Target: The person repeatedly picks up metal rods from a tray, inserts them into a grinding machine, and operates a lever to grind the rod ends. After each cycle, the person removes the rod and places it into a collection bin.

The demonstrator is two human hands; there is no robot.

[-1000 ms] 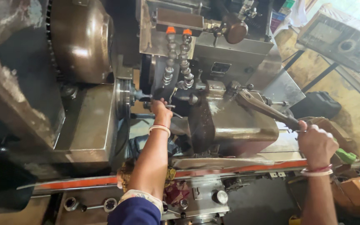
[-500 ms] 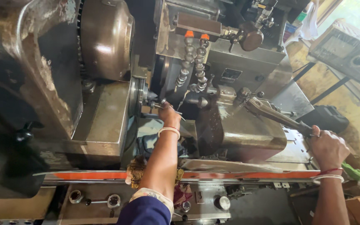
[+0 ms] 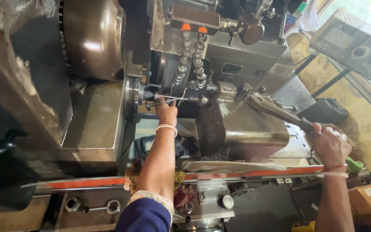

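Note:
My left hand (image 3: 166,111) reaches into a dark metal machine and is closed on a thin metal tong-like tool (image 3: 168,100) whose tip lies at the round chuck (image 3: 133,95). A white bangle sits on that wrist. My right hand (image 3: 330,142) is shut around the end of a long grey lever (image 3: 275,110) that slopes up to the left toward the machine's slide block (image 3: 241,129). Two segmented coolant hoses (image 3: 192,58) with orange tips hang above the work zone.
A large round brown housing (image 3: 92,36) with gear teeth sits upper left. An orange-striped rail (image 3: 237,174) runs across the front. Knobs and sockets (image 3: 108,206) lie below it. A grey box (image 3: 351,43) stands at the far right, with cardboard boxes (image 3: 368,197) near the floor.
The view has shifted, so the machine sits further right and larger. My left hand stays at the chuck with the tool. My right hand has stayed on the lever.

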